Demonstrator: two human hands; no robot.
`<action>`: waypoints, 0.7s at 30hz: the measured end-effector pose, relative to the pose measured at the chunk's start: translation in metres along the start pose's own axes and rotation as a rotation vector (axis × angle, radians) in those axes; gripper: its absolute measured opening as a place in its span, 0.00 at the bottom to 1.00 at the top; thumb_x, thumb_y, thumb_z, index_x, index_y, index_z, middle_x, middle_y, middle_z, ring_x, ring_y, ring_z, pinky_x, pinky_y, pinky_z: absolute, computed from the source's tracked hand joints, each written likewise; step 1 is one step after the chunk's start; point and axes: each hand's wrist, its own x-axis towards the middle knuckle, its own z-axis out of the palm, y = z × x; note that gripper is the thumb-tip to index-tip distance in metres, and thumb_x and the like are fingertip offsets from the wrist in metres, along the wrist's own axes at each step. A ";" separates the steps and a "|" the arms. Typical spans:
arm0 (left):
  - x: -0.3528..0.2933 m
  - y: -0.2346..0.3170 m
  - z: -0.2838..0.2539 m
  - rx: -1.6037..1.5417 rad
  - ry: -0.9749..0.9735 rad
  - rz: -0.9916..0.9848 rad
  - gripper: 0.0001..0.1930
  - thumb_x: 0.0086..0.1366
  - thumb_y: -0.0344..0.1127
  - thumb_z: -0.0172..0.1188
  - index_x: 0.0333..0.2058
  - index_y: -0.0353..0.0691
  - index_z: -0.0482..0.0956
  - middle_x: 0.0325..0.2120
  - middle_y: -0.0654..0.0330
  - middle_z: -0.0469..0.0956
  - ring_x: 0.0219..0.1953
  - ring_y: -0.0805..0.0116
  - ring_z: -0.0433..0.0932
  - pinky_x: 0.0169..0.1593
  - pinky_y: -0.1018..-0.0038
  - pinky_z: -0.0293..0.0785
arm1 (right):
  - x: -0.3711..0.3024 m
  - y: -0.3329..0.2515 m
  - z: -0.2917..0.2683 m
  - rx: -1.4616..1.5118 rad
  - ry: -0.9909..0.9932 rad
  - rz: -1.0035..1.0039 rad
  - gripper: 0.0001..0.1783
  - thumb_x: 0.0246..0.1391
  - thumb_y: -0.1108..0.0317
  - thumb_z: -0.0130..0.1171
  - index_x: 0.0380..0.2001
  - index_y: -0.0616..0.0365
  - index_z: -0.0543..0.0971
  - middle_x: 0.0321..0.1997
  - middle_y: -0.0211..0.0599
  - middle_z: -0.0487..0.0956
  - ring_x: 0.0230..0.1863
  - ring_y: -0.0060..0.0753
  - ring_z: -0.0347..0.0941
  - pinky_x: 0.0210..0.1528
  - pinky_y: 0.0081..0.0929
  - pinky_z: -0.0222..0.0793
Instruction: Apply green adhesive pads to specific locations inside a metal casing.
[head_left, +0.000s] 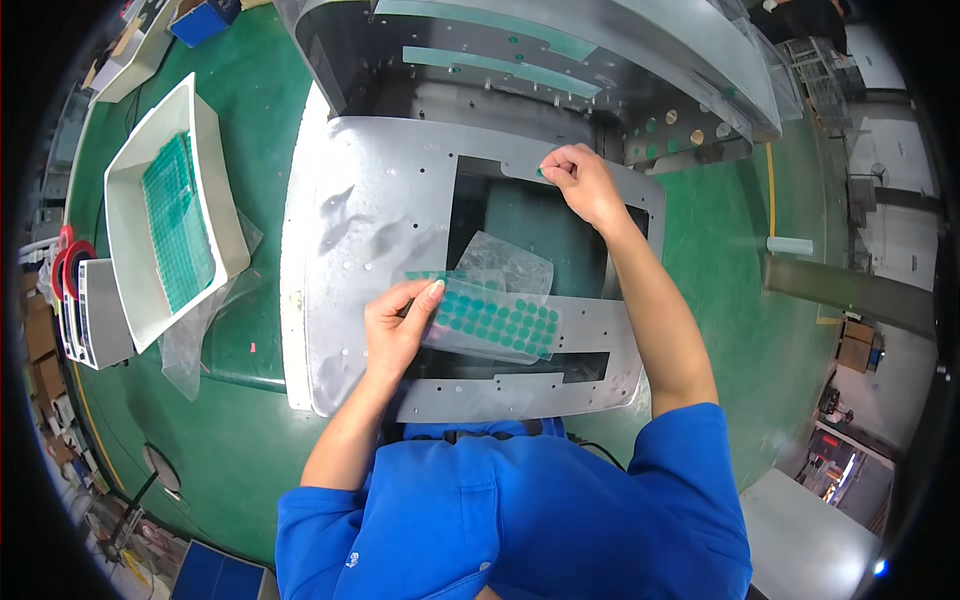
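A clear backing sheet with rows of round green stickers (pixel 497 320) hangs over the lower part of a grey metal panel (pixel 372 225). My left hand (pixel 395 328) pinches its left end between thumb and fingers. Near the far edge of the panel's large rectangular cutout, my right hand (pixel 583 183) is closed in a pinch on a small green sticker (pixel 541 172). Whether that sticker touches the metal, I cannot tell. Another clear film (pixel 515 262) lies behind the sheet, across the cutout.
Beyond the panel rises a grey metal housing (pixel 640 45) with holes and green strips. At left stands a white bin (pixel 228 215) holding green sticker sheets (pixel 175 225), with clear plastic (pixel 192 350) beside it. A metal beam (pixel 850 292) lies at right above the green floor.
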 end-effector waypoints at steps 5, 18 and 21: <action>0.001 -0.003 -0.001 -0.003 -0.004 0.017 0.08 0.55 0.32 0.58 0.27 0.32 0.77 0.19 0.65 0.72 0.21 0.82 0.67 0.23 0.86 0.62 | 0.000 -0.001 0.002 -0.018 0.015 0.046 0.06 0.42 0.66 0.55 0.25 0.55 0.76 0.28 0.34 0.71 0.33 0.33 0.69 0.37 0.29 0.64; 0.000 0.005 0.002 -0.053 -0.013 -0.022 0.08 0.56 0.32 0.57 0.28 0.32 0.77 0.19 0.64 0.71 0.18 0.81 0.67 0.19 0.85 0.65 | -0.005 -0.002 0.009 -0.130 0.113 -0.031 0.04 0.42 0.66 0.55 0.23 0.51 0.75 0.27 0.32 0.71 0.34 0.35 0.67 0.36 0.32 0.63; 0.001 -0.002 0.002 -0.007 -0.002 0.042 0.08 0.55 0.32 0.57 0.28 0.32 0.77 0.19 0.64 0.71 0.19 0.82 0.66 0.20 0.85 0.63 | -0.006 -0.003 0.009 -0.130 0.119 -0.039 0.04 0.42 0.66 0.55 0.23 0.52 0.75 0.27 0.31 0.71 0.35 0.35 0.67 0.36 0.31 0.63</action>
